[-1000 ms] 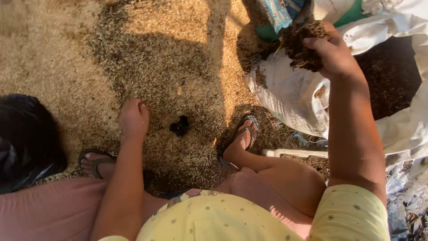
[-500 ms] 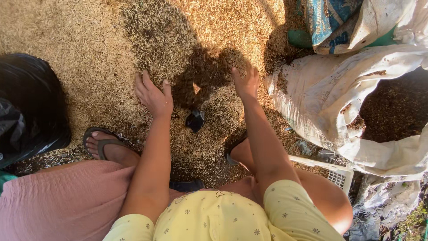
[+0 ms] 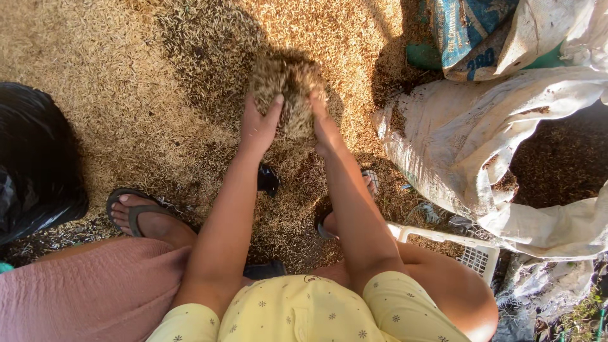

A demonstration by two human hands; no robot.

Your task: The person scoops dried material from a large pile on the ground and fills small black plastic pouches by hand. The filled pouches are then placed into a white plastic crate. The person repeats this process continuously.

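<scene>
A thick layer of golden rice husks (image 3: 126,95) covers the ground in front of me. My left hand (image 3: 258,126) and my right hand (image 3: 322,120) press from both sides on a heaped clump of husks (image 3: 288,88), lifted a little above the layer. A small black object (image 3: 268,180) lies on the husks under my left forearm. My feet in sandals rest on the husks, the left one (image 3: 136,212) plainly seen, the right one partly hidden by my arm.
A large open white sack (image 3: 456,145) holding dark husks (image 3: 557,164) stands at the right. Behind it lies a blue and green printed bag (image 3: 468,31). A black plastic bag (image 3: 31,158) sits at the left. A white plastic basket (image 3: 472,250) lies by my right knee.
My right hand came away from the sack down to the husk layer. Both hands then closed together and lifted a clump of husks.
</scene>
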